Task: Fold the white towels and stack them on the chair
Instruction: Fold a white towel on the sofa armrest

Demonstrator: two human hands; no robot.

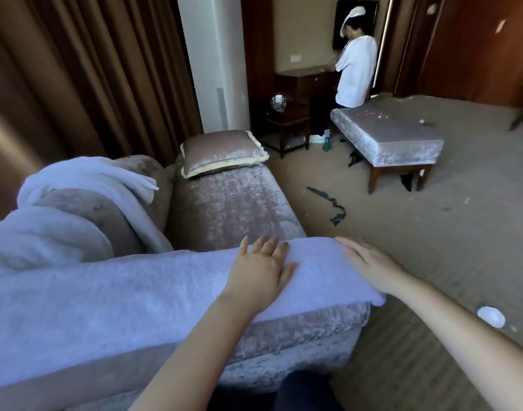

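- Along the chair's [230, 203] near edge lies a folded white towel [135, 292]; left hand [260, 265] and right hand [370, 265] press it, fingers straight.
- Likely soft, light and floppy: pinch the right-end corners.

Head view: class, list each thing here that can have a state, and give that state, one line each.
left hand: open, flat on the long towel.
right hand: open, fingers straight, resting on that towel's right end.
long towel: laid out long along the chair's near edge.
draped towel: unfolded, hanging over the chair's back.
cushion: lying at the seat's far end.
chair: no stack on its seat.
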